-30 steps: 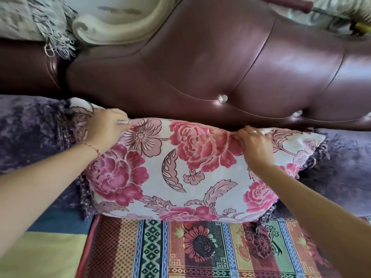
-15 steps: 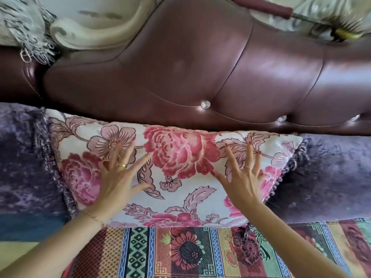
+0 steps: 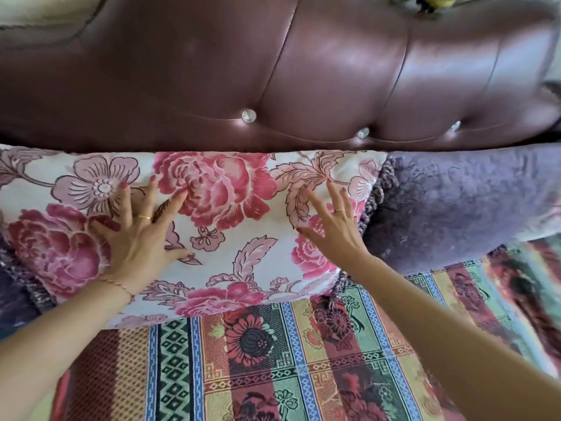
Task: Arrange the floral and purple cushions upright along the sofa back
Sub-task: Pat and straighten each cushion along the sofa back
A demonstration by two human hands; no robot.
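A floral cushion [image 3: 230, 214], white with pink and red blooms and a fringed edge, stands upright against the maroon leather sofa back [image 3: 318, 71]. My left hand [image 3: 139, 229] lies flat on its left half, fingers spread. My right hand [image 3: 331, 226] rests open on its right half near the fringe. A purple cushion [image 3: 461, 205] leans against the sofa back just right of the floral one, touching its fringe. Another purple cushion [image 3: 12, 287] shows only as a sliver at the left edge.
A striped, patterned cover [image 3: 273, 366] spreads over the sofa seat in front of the cushions. Crystal buttons [image 3: 249, 114] stud the sofa back. A cream carved frame [image 3: 39, 13] runs above the backrest at top left.
Both hands let go of the floral cushion's top edge and came down flat onto its front face. The view has shifted right and closer.
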